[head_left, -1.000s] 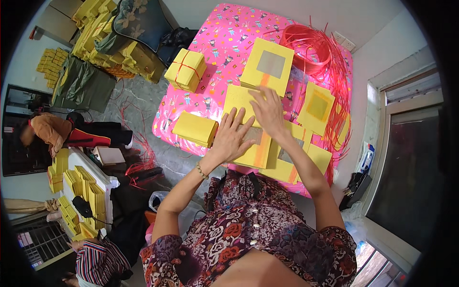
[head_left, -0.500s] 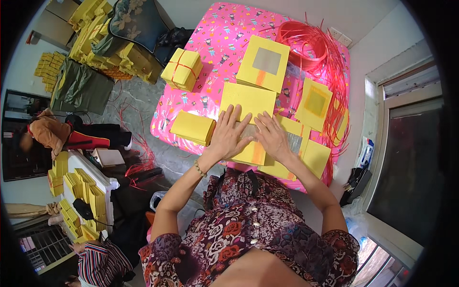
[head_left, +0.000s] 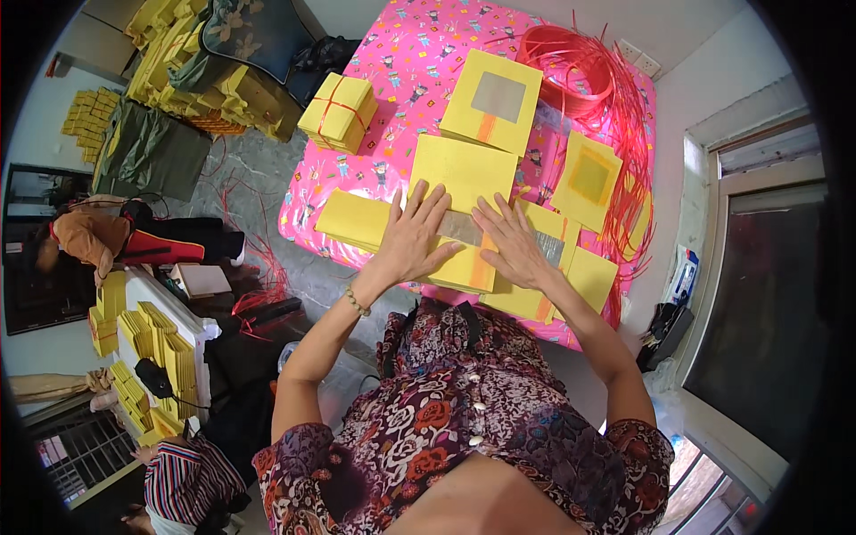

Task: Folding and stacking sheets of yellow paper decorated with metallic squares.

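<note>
Both my hands rest on a stack of yellow paper sheets [head_left: 459, 267] with a silvery-grey patch, near the front of a pink patterned table cover [head_left: 415, 45]. My left hand [head_left: 415, 234] lies open with fingers spread over the left side; my right hand [head_left: 513, 242] is open too, its thumb and fingers apart along the right side. Just beyond the fingertips is a plain yellow sheet [head_left: 464, 168]. A lower yellow stack [head_left: 352, 218] sits left of my left hand. Beside my right hand are more yellow sheets [head_left: 588, 283], partly under my forearm.
Farther back lies a yellow stack with a grey square [head_left: 490, 98], with a bundle tied in red cord [head_left: 339, 114] to its left. Loose red strips [head_left: 580, 80] coil at the right. Two other people [head_left: 94, 241] work at the left, near a white table of yellow pieces [head_left: 160, 357].
My left hand has shifted slightly left and its fingers have spread. My right hand has moved little, still flat on the stack. The view has tilted slightly.
</note>
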Action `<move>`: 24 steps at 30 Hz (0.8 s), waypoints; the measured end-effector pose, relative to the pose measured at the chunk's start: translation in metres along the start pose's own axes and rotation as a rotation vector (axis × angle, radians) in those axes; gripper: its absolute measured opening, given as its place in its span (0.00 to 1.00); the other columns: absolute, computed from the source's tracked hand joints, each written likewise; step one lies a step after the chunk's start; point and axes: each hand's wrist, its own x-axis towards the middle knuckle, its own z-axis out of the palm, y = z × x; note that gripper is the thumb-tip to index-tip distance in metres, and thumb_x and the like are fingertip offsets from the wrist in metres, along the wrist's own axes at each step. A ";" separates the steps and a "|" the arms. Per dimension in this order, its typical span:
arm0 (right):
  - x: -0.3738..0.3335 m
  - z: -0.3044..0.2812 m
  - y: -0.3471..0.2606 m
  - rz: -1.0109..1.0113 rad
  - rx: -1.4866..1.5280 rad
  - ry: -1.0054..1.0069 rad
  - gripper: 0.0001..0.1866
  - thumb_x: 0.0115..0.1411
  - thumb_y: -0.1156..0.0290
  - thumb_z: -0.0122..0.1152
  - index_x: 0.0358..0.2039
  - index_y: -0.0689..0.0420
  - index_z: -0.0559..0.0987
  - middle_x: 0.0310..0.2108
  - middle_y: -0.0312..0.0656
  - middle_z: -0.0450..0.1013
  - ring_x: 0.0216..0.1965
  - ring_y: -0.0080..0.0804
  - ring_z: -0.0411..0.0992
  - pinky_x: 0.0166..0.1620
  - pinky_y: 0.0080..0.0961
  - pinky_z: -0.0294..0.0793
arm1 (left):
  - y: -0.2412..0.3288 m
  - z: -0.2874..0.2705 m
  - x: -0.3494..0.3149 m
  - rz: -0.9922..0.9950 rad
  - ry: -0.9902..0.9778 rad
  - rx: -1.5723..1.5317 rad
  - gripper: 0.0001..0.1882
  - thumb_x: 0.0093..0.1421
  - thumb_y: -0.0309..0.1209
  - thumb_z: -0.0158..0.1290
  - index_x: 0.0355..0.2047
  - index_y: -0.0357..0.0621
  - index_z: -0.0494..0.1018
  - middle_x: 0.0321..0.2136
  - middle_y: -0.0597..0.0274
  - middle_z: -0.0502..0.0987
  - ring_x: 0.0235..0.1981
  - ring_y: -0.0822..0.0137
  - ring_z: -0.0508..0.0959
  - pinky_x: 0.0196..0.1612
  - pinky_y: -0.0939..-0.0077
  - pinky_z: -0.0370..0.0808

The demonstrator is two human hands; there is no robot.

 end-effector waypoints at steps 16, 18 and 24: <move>0.021 -0.006 -0.027 -0.070 -0.166 -0.083 0.36 0.64 0.51 0.48 0.67 0.56 0.56 0.70 0.44 0.48 0.71 0.43 0.41 0.69 0.57 0.34 | 0.001 -0.003 -0.016 -0.070 0.027 0.000 0.37 0.61 0.53 0.49 0.64 0.44 0.59 0.60 0.41 0.60 0.64 0.43 0.56 0.65 0.51 0.54; 0.022 -0.006 -0.022 -0.076 -0.168 -0.091 0.36 0.64 0.51 0.47 0.68 0.56 0.54 0.70 0.44 0.47 0.72 0.42 0.41 0.69 0.56 0.34 | -0.002 -0.004 -0.016 -0.063 0.040 -0.037 0.38 0.61 0.54 0.49 0.64 0.40 0.59 0.60 0.41 0.60 0.64 0.42 0.57 0.65 0.52 0.55; 0.009 -0.009 -0.009 -0.112 -0.031 -0.101 0.35 0.66 0.54 0.43 0.69 0.55 0.52 0.71 0.43 0.44 0.72 0.41 0.39 0.70 0.54 0.31 | -0.009 -0.007 -0.020 -0.067 -0.047 -0.041 0.42 0.62 0.53 0.48 0.64 0.30 0.55 0.63 0.40 0.57 0.67 0.43 0.52 0.66 0.54 0.55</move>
